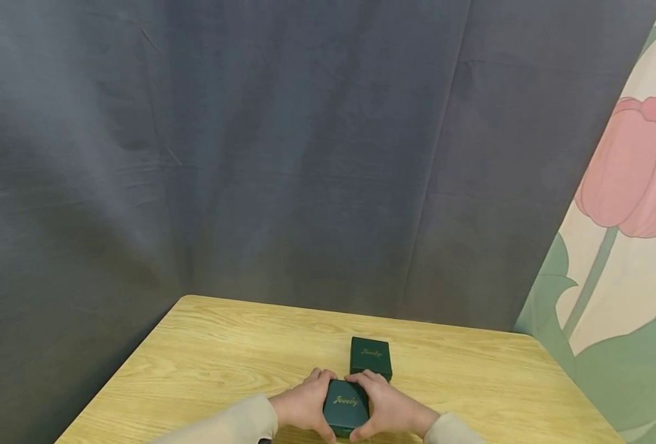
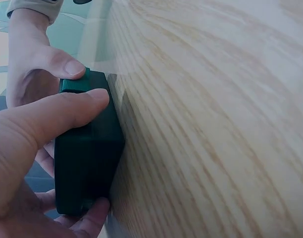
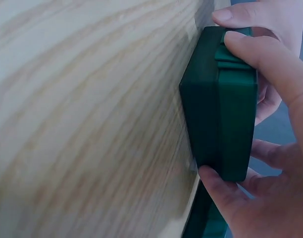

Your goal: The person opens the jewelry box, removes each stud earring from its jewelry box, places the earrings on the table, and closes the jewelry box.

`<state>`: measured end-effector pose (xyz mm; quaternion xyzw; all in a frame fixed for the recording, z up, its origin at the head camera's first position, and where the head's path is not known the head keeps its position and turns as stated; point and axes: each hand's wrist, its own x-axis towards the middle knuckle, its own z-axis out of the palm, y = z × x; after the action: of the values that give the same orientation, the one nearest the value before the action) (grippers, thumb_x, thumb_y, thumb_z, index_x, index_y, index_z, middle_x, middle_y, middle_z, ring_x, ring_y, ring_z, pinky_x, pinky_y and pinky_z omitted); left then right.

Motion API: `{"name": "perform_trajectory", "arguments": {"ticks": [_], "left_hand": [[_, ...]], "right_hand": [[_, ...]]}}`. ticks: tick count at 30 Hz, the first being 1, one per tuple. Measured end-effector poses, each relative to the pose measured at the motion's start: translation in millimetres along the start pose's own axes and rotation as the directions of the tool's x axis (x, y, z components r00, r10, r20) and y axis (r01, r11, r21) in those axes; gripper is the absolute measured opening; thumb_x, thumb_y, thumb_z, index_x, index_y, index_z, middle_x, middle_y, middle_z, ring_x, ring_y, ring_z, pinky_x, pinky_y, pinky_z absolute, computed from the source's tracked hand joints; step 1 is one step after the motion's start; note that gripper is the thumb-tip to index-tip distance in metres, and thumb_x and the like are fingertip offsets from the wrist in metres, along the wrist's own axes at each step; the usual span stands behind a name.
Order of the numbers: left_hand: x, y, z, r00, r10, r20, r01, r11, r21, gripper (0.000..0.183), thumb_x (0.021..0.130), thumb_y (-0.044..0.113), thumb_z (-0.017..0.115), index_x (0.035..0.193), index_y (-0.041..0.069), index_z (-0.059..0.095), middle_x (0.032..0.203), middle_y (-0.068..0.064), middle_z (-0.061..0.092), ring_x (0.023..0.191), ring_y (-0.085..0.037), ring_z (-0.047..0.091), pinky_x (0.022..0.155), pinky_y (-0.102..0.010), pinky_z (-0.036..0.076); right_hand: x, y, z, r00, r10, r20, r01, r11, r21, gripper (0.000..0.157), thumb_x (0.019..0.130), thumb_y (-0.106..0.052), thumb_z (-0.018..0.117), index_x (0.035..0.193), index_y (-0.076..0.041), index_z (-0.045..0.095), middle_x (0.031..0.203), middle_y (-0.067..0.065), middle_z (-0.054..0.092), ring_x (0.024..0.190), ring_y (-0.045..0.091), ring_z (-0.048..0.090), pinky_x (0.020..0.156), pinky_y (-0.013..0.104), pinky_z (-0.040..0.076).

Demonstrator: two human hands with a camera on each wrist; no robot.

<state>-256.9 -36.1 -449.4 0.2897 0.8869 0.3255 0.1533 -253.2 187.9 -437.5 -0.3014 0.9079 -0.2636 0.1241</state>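
Note:
A dark green jewelry box (image 1: 345, 404), with "Jewelry" in gold script on its top, sits on the table near its front side. My left hand (image 1: 308, 404) grips it from the left, thumb at the near side and fingers around the far corner. From the right, my right hand (image 1: 386, 404) grips the same box in a mirrored hold. Both thumbs press close together on a small raised green piece (image 3: 230, 57) at the box's near face. A seam between lid and base runs along the box's side in the right wrist view.
Just behind the right hand stands a second green box (image 1: 371, 356) with the same gold lettering. The light wooden table (image 1: 239, 345) reaches back to a grey curtain (image 1: 305, 154). A tulip-patterned cloth (image 1: 622, 277) hangs at the right.

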Motion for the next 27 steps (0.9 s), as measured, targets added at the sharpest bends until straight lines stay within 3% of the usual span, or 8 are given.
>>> {"name": "perform_trajectory", "arguments": {"ticks": [4, 8, 11, 15, 18, 22, 27], "left_hand": [[3.4, 0.2, 0.7, 1.000, -0.020, 0.006, 0.020, 1.000, 0.016, 0.083, 0.066, 0.030, 0.089, 0.132, 0.013, 0.042, 0.113, -0.001, 0.042, 0.099, -0.010, 0.048, 0.085, -0.027, 0.047], [4.5, 1.6, -0.9, 0.999, -0.035, 0.016, 0.035, 0.999, 0.026, 0.083, 0.066, 0.029, 0.089, 0.132, 0.013, 0.043, 0.113, -0.001, 0.043, 0.098, -0.010, 0.049, 0.085, -0.027, 0.046], [3.8, 2.8, -2.3, 0.999, -0.043, 0.021, 0.043, 0.999, 0.013, 0.082, 0.066, 0.027, 0.090, 0.132, 0.013, 0.042, 0.112, -0.001, 0.042, 0.096, -0.010, 0.048, 0.084, -0.028, 0.046], [3.3, 3.5, -3.9, 0.998, -0.051, 0.028, 0.052, 0.999, -0.016, 0.082, 0.066, 0.024, 0.089, 0.132, 0.013, 0.042, 0.113, -0.002, 0.041, 0.095, -0.013, 0.047, 0.083, -0.031, 0.045], [2.6, 3.4, -4.8, 0.998, -0.056, 0.035, 0.057, 0.998, -0.035, 0.082, 0.067, 0.023, 0.089, 0.133, 0.014, 0.041, 0.114, -0.003, 0.040, 0.094, -0.014, 0.046, 0.082, -0.032, 0.045], [1.3, 3.6, -5.6, 0.998, -0.051, 0.038, 0.053, 0.997, -0.048, 0.081, 0.067, 0.021, 0.089, 0.132, 0.014, 0.041, 0.113, -0.003, 0.040, 0.093, -0.014, 0.045, 0.082, -0.032, 0.044], [0.6, 3.7, -5.0, 0.998, -0.044, 0.034, 0.045, 0.998, -0.039, 0.080, 0.067, 0.021, 0.089, 0.131, 0.013, 0.042, 0.112, -0.003, 0.040, 0.093, -0.013, 0.045, 0.082, -0.031, 0.044]], "right_hand": [[-0.2, 1.5, 0.9, 1.000, 0.007, 0.000, -0.007, 1.000, 0.020, 0.086, 0.073, -0.047, 0.082, 0.141, -0.010, 0.045, 0.129, 0.006, 0.049, 0.121, 0.036, 0.046, 0.087, 0.048, 0.048], [-2.1, 2.7, 1.3, 1.000, 0.024, 0.011, -0.024, 0.999, 0.047, 0.090, 0.073, -0.045, 0.083, 0.143, -0.008, 0.041, 0.133, 0.011, 0.048, 0.132, 0.053, 0.032, 0.092, 0.063, 0.042], [-7.4, 9.0, -0.5, 1.000, 0.023, 0.015, -0.024, 0.996, 0.082, 0.096, 0.071, -0.045, 0.084, 0.145, -0.004, 0.037, 0.134, 0.013, 0.047, 0.131, 0.054, 0.031, 0.093, 0.068, 0.038], [-16.8, 23.6, -4.0, 0.999, 0.025, 0.021, -0.028, 0.994, 0.108, 0.098, 0.072, -0.044, 0.084, 0.144, 0.001, 0.034, 0.119, 0.009, 0.050, 0.111, 0.032, 0.045, 0.089, 0.050, 0.044], [-21.5, 30.2, -3.1, 0.999, 0.033, 0.020, -0.036, 0.985, 0.169, 0.092, 0.073, -0.036, 0.085, 0.140, 0.005, 0.036, 0.104, 0.005, 0.049, 0.094, 0.018, 0.042, 0.078, 0.031, 0.042], [-23.7, 32.7, 1.3, 1.000, 0.016, 0.013, -0.019, 0.953, 0.304, 0.082, 0.074, -0.022, 0.085, 0.134, 0.009, 0.040, 0.096, 0.006, 0.047, 0.084, 0.013, 0.041, 0.069, 0.023, 0.037], [-22.5, 31.9, 6.5, 1.000, 0.020, 0.017, -0.025, 0.930, 0.366, 0.074, 0.074, -0.015, 0.085, 0.131, 0.007, 0.042, 0.093, 0.006, 0.047, 0.077, 0.012, 0.042, 0.063, 0.021, 0.035]]}}
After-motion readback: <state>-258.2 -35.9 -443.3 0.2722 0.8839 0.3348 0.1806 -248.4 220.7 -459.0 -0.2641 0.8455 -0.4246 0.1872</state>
